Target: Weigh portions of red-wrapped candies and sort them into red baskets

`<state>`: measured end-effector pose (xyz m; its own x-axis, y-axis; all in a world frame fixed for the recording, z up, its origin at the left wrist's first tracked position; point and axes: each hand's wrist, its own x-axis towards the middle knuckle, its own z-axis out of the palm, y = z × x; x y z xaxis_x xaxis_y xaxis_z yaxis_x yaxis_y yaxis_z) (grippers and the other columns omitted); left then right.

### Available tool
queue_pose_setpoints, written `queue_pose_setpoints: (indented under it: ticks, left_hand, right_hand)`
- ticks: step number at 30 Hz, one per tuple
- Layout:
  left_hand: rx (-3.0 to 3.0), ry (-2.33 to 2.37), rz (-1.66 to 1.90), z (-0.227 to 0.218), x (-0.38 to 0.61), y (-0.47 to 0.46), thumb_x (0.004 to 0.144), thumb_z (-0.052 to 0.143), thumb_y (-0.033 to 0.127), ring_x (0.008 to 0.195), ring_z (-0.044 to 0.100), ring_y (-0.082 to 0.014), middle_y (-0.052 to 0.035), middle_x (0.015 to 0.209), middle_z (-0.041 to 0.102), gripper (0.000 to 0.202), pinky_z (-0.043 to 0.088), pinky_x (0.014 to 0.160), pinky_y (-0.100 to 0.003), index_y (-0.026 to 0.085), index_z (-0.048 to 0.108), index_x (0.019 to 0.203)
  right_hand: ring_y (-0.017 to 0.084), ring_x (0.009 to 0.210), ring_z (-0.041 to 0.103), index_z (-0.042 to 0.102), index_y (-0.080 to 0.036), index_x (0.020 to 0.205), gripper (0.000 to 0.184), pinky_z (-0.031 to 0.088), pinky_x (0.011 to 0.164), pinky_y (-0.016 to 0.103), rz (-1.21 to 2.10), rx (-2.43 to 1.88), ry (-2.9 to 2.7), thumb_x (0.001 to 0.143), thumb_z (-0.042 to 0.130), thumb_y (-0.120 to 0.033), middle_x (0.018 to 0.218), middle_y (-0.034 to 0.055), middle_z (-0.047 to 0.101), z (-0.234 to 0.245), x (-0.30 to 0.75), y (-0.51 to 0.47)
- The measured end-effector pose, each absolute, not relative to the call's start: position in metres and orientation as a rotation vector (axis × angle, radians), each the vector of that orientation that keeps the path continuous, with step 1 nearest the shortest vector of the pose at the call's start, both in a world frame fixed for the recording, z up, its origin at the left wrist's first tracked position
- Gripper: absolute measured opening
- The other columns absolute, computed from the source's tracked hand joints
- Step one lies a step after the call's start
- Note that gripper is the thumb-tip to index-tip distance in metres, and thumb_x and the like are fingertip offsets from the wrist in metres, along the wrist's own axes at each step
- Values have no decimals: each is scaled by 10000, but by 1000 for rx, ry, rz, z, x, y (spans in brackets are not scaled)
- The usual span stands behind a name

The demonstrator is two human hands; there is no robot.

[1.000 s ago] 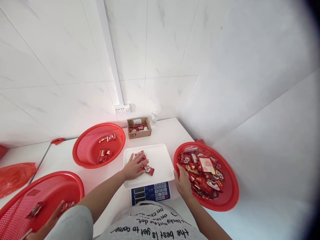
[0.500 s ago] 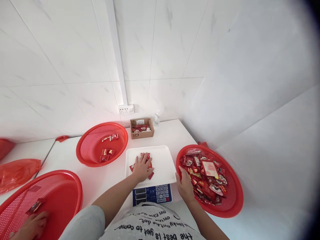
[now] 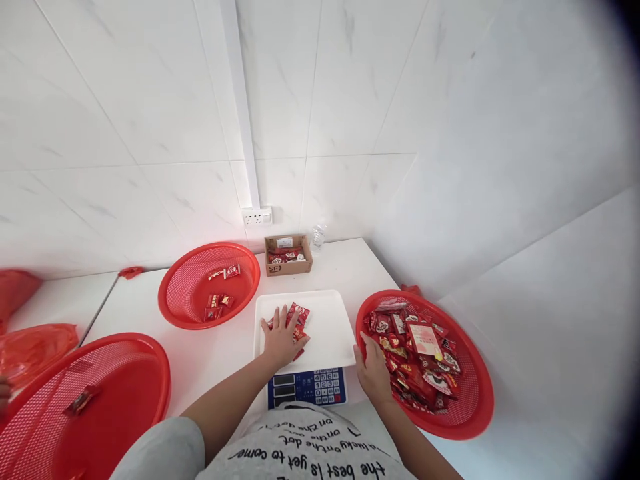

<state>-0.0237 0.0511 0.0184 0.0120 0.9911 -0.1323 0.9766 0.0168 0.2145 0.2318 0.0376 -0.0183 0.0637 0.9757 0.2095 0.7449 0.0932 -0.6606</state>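
Observation:
My left hand (image 3: pixel 281 341) lies with its fingers spread over several small red snack packets (image 3: pixel 299 312) on a white tray (image 3: pixel 327 327). Parts of those packets are hidden under the palm and fingers. The tray rests on a scale, whose blue keypad panel (image 3: pixel 306 388) shows at its front. At the tray's right, my right hand (image 3: pixel 373 370) grips the near-left rim of a red plastic basket (image 3: pixel 480 373), thumb outside and fingers over the edge. Inside it is a pile of red packets (image 3: pixel 415 380) with a pale pink card (image 3: pixel 424 339) on top.
Behind the tray stand a small cardboard box (image 3: pixel 289 268) of packets and a clear plastic bottle (image 3: pixel 318 237). Another red basket (image 3: pixel 170 293) holds several packets. A larger one (image 3: pixel 163 373) at front left holds a dark red packet (image 3: pixel 81 401). Another person's hand (image 3: pixel 4 392) shows at the left edge.
My left hand's fingers have spread and shifted, uncovering more of a packet near the fingertips. The other person's hand has left the front-left basket, where the packet stays. My right hand keeps its place.

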Motion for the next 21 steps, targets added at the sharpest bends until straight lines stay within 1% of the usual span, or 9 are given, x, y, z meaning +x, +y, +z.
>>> queue_pose_setpoints:
  ticks: [2, 5, 8, 12, 14, 17, 21]
  left_hand:
    - [2106, 1976, 122, 15, -26, 55, 823, 427, 622, 1423, 106, -355, -114, 1562, 165, 716, 83, 1056, -687, 313, 269, 1449]
    - [2174, 1881, 164, 14, -33, 61, 860, 419, 559, 1417, 164, -320, -118, 1534, 259, 626, 101, 1096, -622, 282, 348, 1418]
    - [2204, 1830, 183, 16, -37, 65, 884, 418, 507, 1408, 208, -296, -117, 1503, 328, 547, 126, 1112, -584, 265, 416, 1374]
    - [2194, 1809, 257, 23, -41, 59, 882, 425, 514, 1420, 173, -284, -127, 1535, 252, 565, 154, 1126, -539, 233, 412, 1373]
    - [2147, 1906, 335, 26, -50, 51, 905, 376, 499, 1426, 152, -272, -127, 1544, 226, 556, 161, 1131, -521, 223, 390, 1388]
    - [1987, 2219, 377, 33, -81, 33, 922, 341, 457, 1432, 127, -275, -140, 1544, 217, 548, 132, 1134, -526, 199, 368, 1405]
    - [1575, 2656, 291, 46, -147, 3, 914, 324, 463, 1433, 65, -324, -170, 1551, 166, 580, 110, 1100, -605, 182, 337, 1422]
  right_hand:
    - [279, 1169, 493, 516, -154, 1233, 500, 388, 1004, 487, 458, -1703, -1729, 892, 355, -482, 1233, 158, 561, -18, 232, 38]
    - [279, 1162, 501, 521, -163, 1231, 493, 394, 996, 488, 461, -1704, -1721, 891, 361, -482, 1227, 152, 569, -17, 232, 37]
    - [276, 1163, 502, 523, -167, 1233, 489, 401, 990, 484, 467, -1701, -1721, 891, 366, -479, 1228, 148, 571, -17, 232, 37]
    - [279, 1164, 502, 522, -164, 1231, 493, 396, 995, 485, 476, -1702, -1718, 888, 367, -482, 1233, 151, 570, -18, 233, 37]
    - [278, 1168, 499, 518, -158, 1234, 503, 391, 1002, 481, 490, -1701, -1716, 887, 361, -487, 1237, 154, 569, -19, 234, 37]
    - [283, 1174, 491, 509, -129, 1238, 538, 386, 1006, 475, 500, -1704, -1718, 886, 349, -502, 1240, 171, 563, -22, 236, 37]
    - [290, 1160, 493, 516, -120, 1224, 569, 393, 992, 473, 495, -1718, -1710, 876, 339, -534, 1223, 180, 568, -24, 236, 38]
